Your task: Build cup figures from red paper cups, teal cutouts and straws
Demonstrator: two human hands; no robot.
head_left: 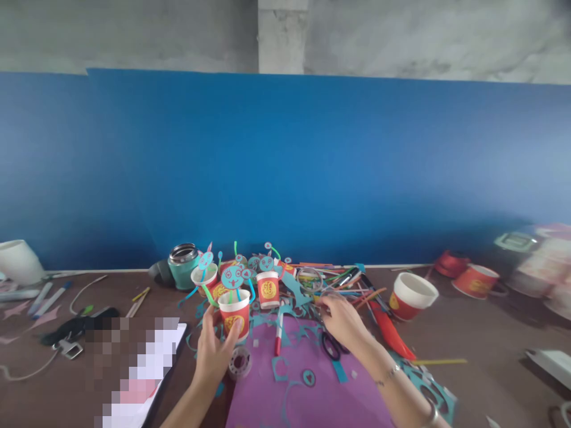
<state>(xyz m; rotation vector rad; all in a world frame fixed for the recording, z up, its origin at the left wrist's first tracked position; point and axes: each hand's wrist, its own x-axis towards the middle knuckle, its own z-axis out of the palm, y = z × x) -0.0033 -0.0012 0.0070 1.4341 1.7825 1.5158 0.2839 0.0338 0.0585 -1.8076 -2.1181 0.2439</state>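
Note:
My left hand point(213, 342) is wrapped round a red and white paper cup point(235, 321), thumb on its front. A blue paper face point(232, 277) with drawn eyes and a tongue rises from that cup, with thin arms bent outward. My right hand point(342, 320) reaches into the heap of craft bits, its fingers curled together at the tips; what they pinch, if anything, is hidden. Just below it lie black-handled scissors point(331, 346). Between the hands are a red-capped white marker point(279, 333) and another decorated paper cup point(268, 290).
Purple paper point(307, 398) with blue scraps covers the middle of the table. A tape roll point(239, 362) sits beside the left hand. A teal flask point(184, 267) stands behind, stacked cups point(413, 295) at right, and a red pouch point(391, 333) near the right arm.

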